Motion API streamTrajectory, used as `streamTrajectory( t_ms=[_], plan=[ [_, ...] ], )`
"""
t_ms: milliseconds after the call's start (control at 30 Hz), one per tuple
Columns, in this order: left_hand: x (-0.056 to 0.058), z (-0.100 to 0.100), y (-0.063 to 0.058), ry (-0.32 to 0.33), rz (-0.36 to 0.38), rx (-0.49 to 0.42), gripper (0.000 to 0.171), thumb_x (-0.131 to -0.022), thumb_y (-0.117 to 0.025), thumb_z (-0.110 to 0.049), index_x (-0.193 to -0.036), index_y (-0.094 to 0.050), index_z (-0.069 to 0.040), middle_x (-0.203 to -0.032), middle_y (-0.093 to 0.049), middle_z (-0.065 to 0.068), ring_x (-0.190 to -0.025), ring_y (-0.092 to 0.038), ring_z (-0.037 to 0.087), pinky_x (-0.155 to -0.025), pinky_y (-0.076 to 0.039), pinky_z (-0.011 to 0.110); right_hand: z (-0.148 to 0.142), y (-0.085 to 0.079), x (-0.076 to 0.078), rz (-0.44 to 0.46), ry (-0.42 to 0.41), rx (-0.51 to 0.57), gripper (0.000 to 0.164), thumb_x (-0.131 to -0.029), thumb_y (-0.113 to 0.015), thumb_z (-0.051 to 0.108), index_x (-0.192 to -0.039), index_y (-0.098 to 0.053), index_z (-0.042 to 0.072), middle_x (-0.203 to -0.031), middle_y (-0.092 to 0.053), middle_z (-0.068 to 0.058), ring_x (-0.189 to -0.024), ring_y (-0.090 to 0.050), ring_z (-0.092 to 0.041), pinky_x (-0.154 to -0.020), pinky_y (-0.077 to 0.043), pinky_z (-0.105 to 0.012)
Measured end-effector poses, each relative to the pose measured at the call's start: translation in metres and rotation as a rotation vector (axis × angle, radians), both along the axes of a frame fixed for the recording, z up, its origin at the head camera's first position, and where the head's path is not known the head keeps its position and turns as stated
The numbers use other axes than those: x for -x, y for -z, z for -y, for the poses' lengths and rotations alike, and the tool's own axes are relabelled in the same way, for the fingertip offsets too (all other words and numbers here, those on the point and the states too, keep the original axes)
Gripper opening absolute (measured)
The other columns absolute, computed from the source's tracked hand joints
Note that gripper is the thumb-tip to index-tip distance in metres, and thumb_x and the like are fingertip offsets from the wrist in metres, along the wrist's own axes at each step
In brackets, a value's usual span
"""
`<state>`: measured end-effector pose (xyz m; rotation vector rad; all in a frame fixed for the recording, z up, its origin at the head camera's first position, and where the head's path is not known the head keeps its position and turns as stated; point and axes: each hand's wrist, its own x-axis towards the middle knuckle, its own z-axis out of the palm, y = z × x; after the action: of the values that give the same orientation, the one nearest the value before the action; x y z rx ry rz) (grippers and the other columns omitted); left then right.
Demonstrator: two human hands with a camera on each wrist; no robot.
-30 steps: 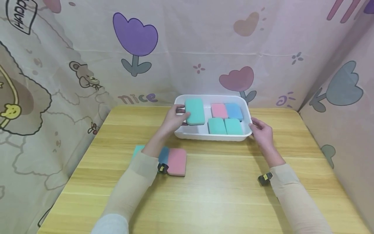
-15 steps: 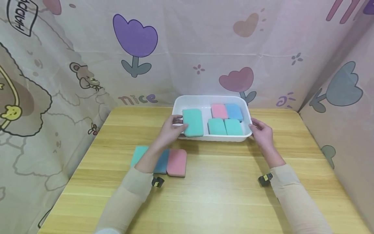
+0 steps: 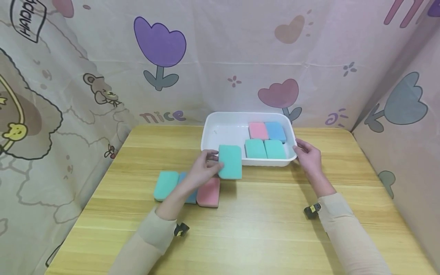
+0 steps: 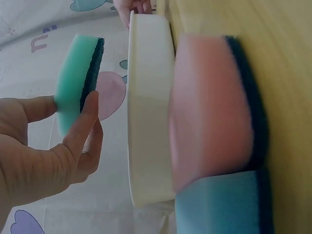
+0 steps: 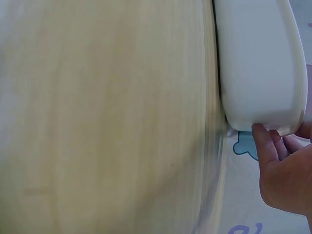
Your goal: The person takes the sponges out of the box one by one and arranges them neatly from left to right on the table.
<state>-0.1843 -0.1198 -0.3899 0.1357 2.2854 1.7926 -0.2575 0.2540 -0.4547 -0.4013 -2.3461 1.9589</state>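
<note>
Between thumb and fingers, my left hand (image 3: 203, 169) pinches a green sponge (image 3: 230, 162) in the air, just in front of the white tray (image 3: 220, 131). The left wrist view shows this green sponge (image 4: 78, 80) has a dark scouring layer on one side. My right hand (image 3: 309, 156) grips the tray's right end, thumb at the rim and fingers against the outer wall (image 5: 261, 63). Inside the tray's right half lie a pink sponge (image 3: 258, 130), a blue sponge (image 3: 275, 132) and two green sponges, one left (image 3: 255, 149) and one right.
On the table (image 3: 268, 221), left of centre, a green sponge (image 3: 166, 185), a blue sponge (image 3: 191, 197) and a pink sponge (image 3: 209, 193) lie in a row, partly behind the left forearm. A patterned cloth (image 3: 220, 46) hangs behind the table.
My left hand has drawn the green sponge from above the tray's left half toward the front, past the near rim. The right hand keeps its grip on the tray.
</note>
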Motion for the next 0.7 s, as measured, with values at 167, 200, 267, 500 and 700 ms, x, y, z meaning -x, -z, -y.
streamTrajectory(
  t_ms=[167,200,267,500,700],
  plan=[
    [-0.009,-0.004,0.005,0.014,0.013,0.027,0.057,-0.100,-0.068,-0.010,-0.149,-0.041,0.002,-0.139,-0.055,0.023,-0.118,-0.064,0.037,-0.086,-0.063,0.040,-0.001,0.000,0.000,-0.006,-0.004,0.000,0.052,-0.107,-0.056,0.019,-0.156,-0.044,0.007,-0.161,-0.044,-0.017,-0.143,-0.049,-0.033,-0.098,-0.053,-0.021],
    [-0.011,-0.005,0.007,0.019,0.011,0.032,0.057,-0.100,-0.069,-0.010,-0.148,-0.041,0.002,-0.138,-0.055,0.023,-0.117,-0.065,0.036,-0.085,-0.063,0.039,-0.002,0.000,0.000,-0.008,-0.004,0.002,0.052,-0.107,-0.056,0.019,-0.156,-0.044,0.006,-0.160,-0.044,-0.017,-0.143,-0.049,-0.033,-0.098,-0.053,-0.020],
    [-0.014,-0.005,0.009,0.028,0.007,0.053,0.057,-0.099,-0.069,-0.010,-0.148,-0.042,0.002,-0.136,-0.056,0.021,-0.113,-0.066,0.033,-0.083,-0.064,0.038,-0.002,0.001,0.000,-0.011,-0.007,-0.002,0.052,-0.107,-0.056,0.020,-0.156,-0.044,0.006,-0.160,-0.044,-0.018,-0.143,-0.049,-0.034,-0.098,-0.053,-0.021],
    [-0.022,-0.010,0.014,0.077,-0.063,0.189,0.052,-0.098,-0.070,-0.010,-0.143,-0.046,0.003,-0.130,-0.057,0.019,-0.105,-0.067,0.030,-0.079,-0.063,0.037,0.000,0.000,-0.001,-0.018,-0.007,-0.006,0.052,-0.108,-0.056,0.020,-0.156,-0.044,0.005,-0.160,-0.044,-0.018,-0.142,-0.049,-0.034,-0.101,-0.053,-0.024],
    [-0.025,-0.019,0.017,0.115,-0.094,0.374,0.049,-0.098,-0.072,-0.015,-0.139,-0.049,0.001,-0.129,-0.058,0.014,-0.104,-0.065,0.025,-0.085,-0.060,0.037,0.001,0.001,0.000,-0.049,-0.002,0.013,0.051,-0.107,-0.057,0.017,-0.155,-0.046,0.002,-0.157,-0.047,-0.022,-0.141,-0.050,-0.036,-0.103,-0.053,-0.029]
  ],
)
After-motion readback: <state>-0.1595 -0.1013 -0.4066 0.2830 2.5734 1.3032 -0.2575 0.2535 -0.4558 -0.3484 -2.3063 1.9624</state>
